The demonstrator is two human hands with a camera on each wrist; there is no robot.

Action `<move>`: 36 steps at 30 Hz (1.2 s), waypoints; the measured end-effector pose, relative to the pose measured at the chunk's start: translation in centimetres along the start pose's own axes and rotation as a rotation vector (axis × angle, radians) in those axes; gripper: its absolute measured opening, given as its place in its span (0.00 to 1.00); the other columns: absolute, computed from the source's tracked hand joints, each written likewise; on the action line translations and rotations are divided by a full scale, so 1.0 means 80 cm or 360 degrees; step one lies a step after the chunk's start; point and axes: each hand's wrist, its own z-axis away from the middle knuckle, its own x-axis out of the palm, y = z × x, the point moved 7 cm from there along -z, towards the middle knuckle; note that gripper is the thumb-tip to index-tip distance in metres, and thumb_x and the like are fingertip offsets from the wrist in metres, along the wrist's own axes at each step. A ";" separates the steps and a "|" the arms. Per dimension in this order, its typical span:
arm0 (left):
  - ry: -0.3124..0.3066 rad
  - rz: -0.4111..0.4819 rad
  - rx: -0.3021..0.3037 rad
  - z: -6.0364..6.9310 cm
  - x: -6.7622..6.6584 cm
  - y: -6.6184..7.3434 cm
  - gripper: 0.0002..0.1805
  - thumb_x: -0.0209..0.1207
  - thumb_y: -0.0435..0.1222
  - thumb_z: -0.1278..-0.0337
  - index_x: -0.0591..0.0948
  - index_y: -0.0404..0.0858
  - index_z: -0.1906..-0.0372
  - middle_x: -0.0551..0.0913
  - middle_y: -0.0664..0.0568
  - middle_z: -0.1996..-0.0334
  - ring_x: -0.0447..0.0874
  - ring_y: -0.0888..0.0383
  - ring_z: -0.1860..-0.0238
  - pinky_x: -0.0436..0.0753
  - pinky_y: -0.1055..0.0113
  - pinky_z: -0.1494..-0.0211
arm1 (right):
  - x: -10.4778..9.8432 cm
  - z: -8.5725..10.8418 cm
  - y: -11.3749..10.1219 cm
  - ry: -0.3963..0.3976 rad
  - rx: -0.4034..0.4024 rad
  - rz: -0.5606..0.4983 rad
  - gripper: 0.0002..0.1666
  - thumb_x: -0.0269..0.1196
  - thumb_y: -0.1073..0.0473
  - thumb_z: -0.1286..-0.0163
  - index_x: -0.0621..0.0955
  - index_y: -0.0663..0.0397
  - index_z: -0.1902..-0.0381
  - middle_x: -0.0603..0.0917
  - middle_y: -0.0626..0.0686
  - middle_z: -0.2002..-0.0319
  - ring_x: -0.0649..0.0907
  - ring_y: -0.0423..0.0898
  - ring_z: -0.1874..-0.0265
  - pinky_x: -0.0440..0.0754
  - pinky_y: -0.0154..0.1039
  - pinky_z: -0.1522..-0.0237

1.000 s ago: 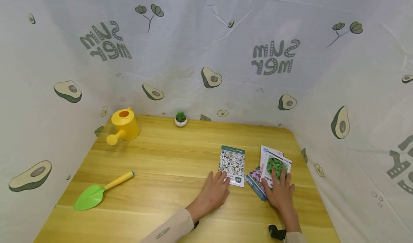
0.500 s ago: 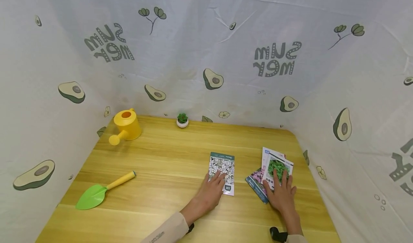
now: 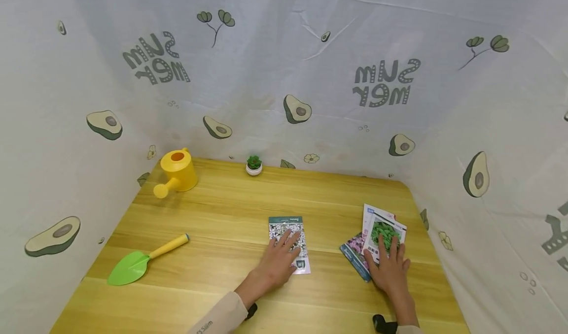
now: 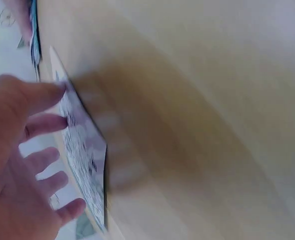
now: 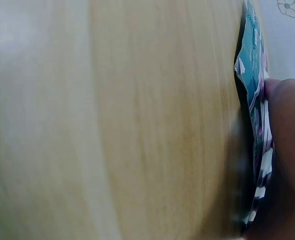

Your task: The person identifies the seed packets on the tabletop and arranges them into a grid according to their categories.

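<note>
White-flowered packet [image 3: 276, 229] lies on the surface [image 3: 222, 211] beneath the loosely extended fingers of the left hand [image 3: 274, 265]; the right hand [image 3: 390, 272] rests, fingers spread, on a pile of packets [image 3: 374, 231]. Left of both hands lies a trowel [image 3: 134, 265]; farther ahead stand a watering can [image 3: 183, 174] and a plant [image 3: 254, 165].

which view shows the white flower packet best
The head view: the white flower packet shows its printed front, partly covered. Left wrist sees it at a steep slant, blurred; right wrist doesn't show it.
</note>
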 end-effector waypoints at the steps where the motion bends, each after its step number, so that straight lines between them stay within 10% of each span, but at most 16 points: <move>1: -0.0027 0.0087 -0.0005 0.002 0.001 -0.005 0.23 0.68 0.47 0.27 0.80 0.47 0.34 0.62 0.49 0.15 0.56 0.45 0.14 0.67 0.41 0.19 | 0.000 0.001 0.000 -0.0015 0.0008 0.0018 0.52 0.47 0.35 0.13 0.47 0.70 0.15 0.32 0.81 0.18 0.32 0.84 0.21 0.32 0.88 0.30; 8: -0.0092 0.0462 0.0016 0.015 -0.004 -0.034 0.43 0.68 0.47 0.28 0.66 0.36 0.16 0.56 0.39 0.14 0.48 0.36 0.13 0.54 0.38 0.15 | -0.001 0.001 0.003 -0.0118 0.0053 0.0085 0.52 0.44 0.36 0.12 0.43 0.69 0.14 0.27 0.80 0.19 0.28 0.82 0.22 0.30 0.86 0.29; 36: -0.0117 0.0781 0.0032 0.073 -0.012 -0.101 0.43 0.72 0.39 0.32 0.67 0.35 0.17 0.54 0.39 0.14 0.44 0.36 0.13 0.47 0.35 0.15 | 0.003 -0.003 0.001 -0.0138 0.0077 0.0063 0.52 0.46 0.35 0.13 0.44 0.69 0.14 0.27 0.79 0.19 0.27 0.81 0.21 0.30 0.86 0.29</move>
